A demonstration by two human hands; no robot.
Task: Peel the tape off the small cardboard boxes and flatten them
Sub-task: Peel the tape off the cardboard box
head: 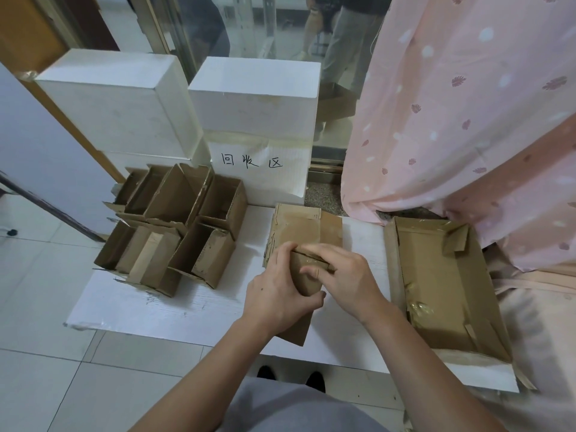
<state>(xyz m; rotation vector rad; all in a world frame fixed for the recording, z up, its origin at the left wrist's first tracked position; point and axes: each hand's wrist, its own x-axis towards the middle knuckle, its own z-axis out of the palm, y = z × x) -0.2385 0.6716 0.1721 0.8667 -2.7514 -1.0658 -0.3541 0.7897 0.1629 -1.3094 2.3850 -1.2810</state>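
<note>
Cardboard box, near the flattened stack, is gripped by left hand and right hand, fingers curled round it.

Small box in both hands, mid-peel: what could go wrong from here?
1. The right hand picks at glossy tape on the small box; it may tear and leave strips.
2. The left hand grip wraps the box body; squeezing could crush it unevenly.
3. The flattened stack lies just behind; a jerk could knock it askew.
</note>
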